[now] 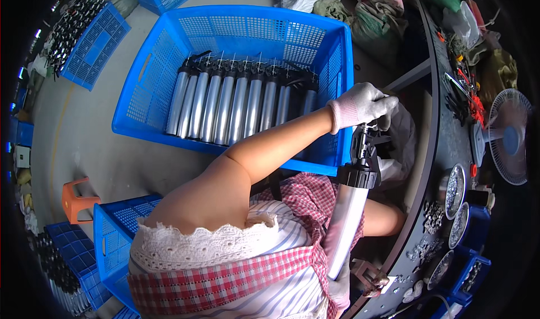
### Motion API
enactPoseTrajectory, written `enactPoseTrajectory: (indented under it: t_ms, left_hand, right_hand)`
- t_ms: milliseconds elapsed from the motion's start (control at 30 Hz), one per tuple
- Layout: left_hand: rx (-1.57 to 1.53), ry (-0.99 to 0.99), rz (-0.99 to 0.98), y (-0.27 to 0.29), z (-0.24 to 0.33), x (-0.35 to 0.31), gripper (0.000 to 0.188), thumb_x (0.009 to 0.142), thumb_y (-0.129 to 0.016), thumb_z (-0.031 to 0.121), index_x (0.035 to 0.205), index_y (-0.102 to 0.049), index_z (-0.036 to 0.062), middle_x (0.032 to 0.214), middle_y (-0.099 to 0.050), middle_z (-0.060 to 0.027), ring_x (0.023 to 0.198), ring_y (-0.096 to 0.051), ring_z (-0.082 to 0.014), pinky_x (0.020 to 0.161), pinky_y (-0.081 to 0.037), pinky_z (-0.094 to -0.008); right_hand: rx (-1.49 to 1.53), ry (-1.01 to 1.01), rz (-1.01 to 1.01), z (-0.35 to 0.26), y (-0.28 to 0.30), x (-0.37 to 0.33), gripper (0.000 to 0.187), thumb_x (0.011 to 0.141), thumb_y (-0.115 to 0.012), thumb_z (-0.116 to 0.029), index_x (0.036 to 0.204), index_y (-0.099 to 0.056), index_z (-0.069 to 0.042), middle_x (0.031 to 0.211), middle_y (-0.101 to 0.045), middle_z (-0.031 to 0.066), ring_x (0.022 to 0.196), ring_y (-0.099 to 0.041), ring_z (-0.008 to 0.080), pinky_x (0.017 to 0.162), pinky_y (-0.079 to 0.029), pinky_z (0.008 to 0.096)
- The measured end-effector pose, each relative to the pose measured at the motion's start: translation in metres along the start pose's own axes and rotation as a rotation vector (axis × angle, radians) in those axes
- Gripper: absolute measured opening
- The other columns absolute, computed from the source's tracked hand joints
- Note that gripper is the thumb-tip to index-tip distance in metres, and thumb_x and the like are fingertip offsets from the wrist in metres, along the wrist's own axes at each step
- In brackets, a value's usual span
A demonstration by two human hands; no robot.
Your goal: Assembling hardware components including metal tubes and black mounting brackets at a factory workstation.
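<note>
A caulking gun [347,223] with a silver barrel and a black ribbed collar stands slanted before my body, its black head uppermost. My left hand [363,106], in a pale knitted glove, is closed at the top of that head. Its curled fingers hide which part they grip. Low down, my gloved right hand [340,293] is at the barrel's bottom end, partly cut off from sight. Beyond my left forearm, several similar silver barrels [228,105] with black heads and thin rods lie side by side in a large blue crate [253,16].
To the right runs a dark workbench [413,229] with metal bowls [455,192] of small parts, loose hardware, a brown metal fixture [368,277] and a fan [509,139]. An orange stool [79,201] and more blue crates [95,52] stand left; sacks [377,24] lie behind.
</note>
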State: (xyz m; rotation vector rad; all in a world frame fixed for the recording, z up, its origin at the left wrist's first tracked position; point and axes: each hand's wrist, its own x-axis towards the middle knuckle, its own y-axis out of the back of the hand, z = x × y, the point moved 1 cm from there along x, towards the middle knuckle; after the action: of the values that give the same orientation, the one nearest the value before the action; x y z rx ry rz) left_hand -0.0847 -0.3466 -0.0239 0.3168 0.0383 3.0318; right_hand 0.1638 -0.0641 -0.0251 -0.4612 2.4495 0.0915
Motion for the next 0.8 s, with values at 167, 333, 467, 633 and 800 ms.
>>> enactPoseTrajectory:
  t_ms: [167,333,467,633,800]
  left_hand:
    - [-0.225,-0.248,0.44,0.019,-0.055,0.017,0.034,0.099,-0.045,0.031,0.108,-0.06,0.0011,0.086,-0.064,-0.0085,0.071,-0.06,-0.0136,0.072,-0.05,-0.029]
    - [0.014,-0.15,0.519,0.002,-0.056,-0.043,0.099,0.085,-0.062,0.05,0.148,-0.002,0.0012,0.142,-0.027,-0.0276,0.129,-0.035,-0.0328,0.107,-0.03,-0.0424]
    - [-0.366,0.257,0.527,0.096,-0.084,-0.068,0.071,0.089,-0.061,0.038,0.141,-0.028,0.0012,0.125,-0.05,-0.0181,0.117,-0.051,-0.0238,0.094,-0.046,-0.0355]
    - [-0.065,0.61,0.635,0.263,-0.15,-0.194,0.074,0.083,-0.068,0.024,0.143,-0.03,0.0034,0.126,-0.051,-0.0136,0.113,-0.05,-0.0223,0.095,-0.044,-0.0369]
    - [0.106,0.956,0.729,0.385,-0.238,-0.289,0.087,0.081,-0.066,0.025,0.149,-0.014,0.0095,0.136,-0.044,-0.0234,0.121,-0.048,-0.0365,0.078,-0.051,-0.0572]
  right_hand:
    - [-0.049,0.065,-0.021,-0.067,-0.022,0.029,0.097,0.062,-0.067,0.002,0.147,-0.021,-0.002,0.135,-0.043,0.0138,0.119,-0.047,0.0233,0.103,-0.036,0.0354]
    - [-1.013,0.52,0.234,-0.148,-0.073,0.135,0.097,0.07,-0.076,-0.011,0.148,-0.019,-0.006,0.117,-0.055,0.0307,0.092,-0.065,0.0352,0.078,-0.054,0.0402]
    - [-1.064,0.822,-0.271,-0.165,-0.132,0.202,0.091,0.07,-0.079,-0.024,0.145,-0.029,-0.008,0.13,-0.044,0.0274,0.11,-0.055,0.0416,0.09,-0.049,0.0438]
    - [-0.85,0.713,-0.392,-0.164,-0.106,0.226,0.068,0.078,-0.069,-0.011,0.139,-0.04,-0.003,0.139,-0.041,0.0201,0.104,-0.058,0.0258,0.09,-0.048,0.0349]
    - [-0.63,0.461,0.034,-0.154,0.0,0.247,0.045,0.089,-0.053,-0.005,0.134,-0.045,0.0,0.121,-0.054,0.0093,0.097,-0.055,0.0158,0.086,-0.046,0.029]
